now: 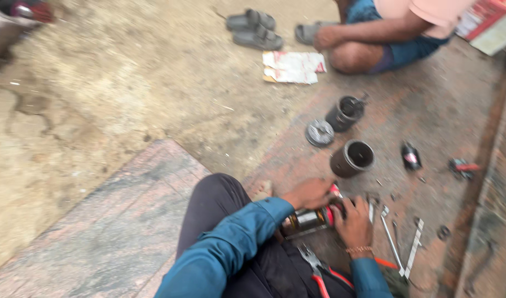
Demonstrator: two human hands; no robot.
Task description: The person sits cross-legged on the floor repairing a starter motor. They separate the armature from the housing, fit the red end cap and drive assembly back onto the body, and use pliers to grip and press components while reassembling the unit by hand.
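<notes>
Motor armature (pixel 311 218), copper-and-steel with a red end, sits low in the middle of the view, lying across the person's lap and gripped from both sides. Starting on the left: bare sandy ground (pixel 98 83), then a reddish stone slab (pixel 115 221) running under the dark trouser leg. Left hand (pixel 311 193), blue sleeve behind it, lies curled over the top of the armature, fingers closed on it near the red end. Right hand (pixel 353 221), bracelet at the wrist, clamps the red end from the near side, fingers wrapped tight. Red-handled pliers (pixel 317 273) rest on the lap just below.

Moving right across the floor: a round metal end cap (pixel 319 133) lies flat, a dark cylindrical housing (pixel 345 113) tilts just beside it, and a second open dark cylinder (pixel 352 158) lies nearer the hands. Two long spanners (pixel 402 248) lie side by side right of the right hand. Further right, a small black part with a pink label (pixel 411 156), then a small red-and-grey piece (pixel 463 166), too blurred to tell what.

Up top, grey sandals (pixel 254 28), torn paper (pixel 293 67), and another person (pixel 385 33) sitting on the floor.
</notes>
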